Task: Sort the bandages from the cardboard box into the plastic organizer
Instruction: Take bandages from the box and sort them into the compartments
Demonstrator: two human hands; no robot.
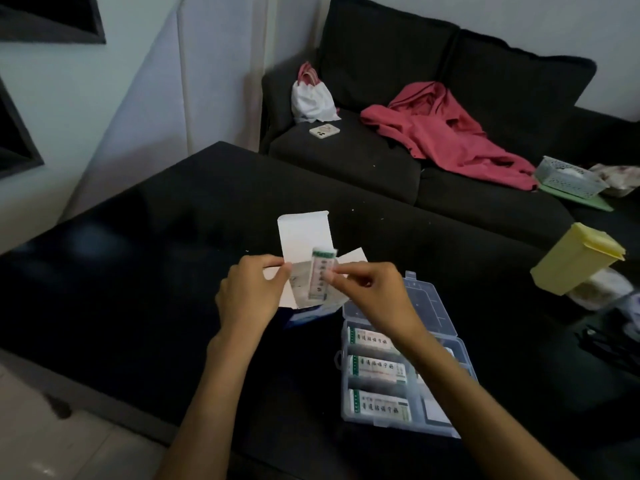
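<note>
Pinching white green-printed bandage strip point(320, 277) in right hand point(370, 296), long axis upright, above clear plastic organizer point(433, 306) toward near table edge; left hand point(252, 292) gripping white cardboard box point(304, 237).

Glossy black table point(156, 271); plastic organizer point(401, 368) rests on it; yellow container point(578, 259) lies tilted.

Both hands point(254, 292) point(367, 292) raised together, fingers point(337, 271) pinching.
</note>
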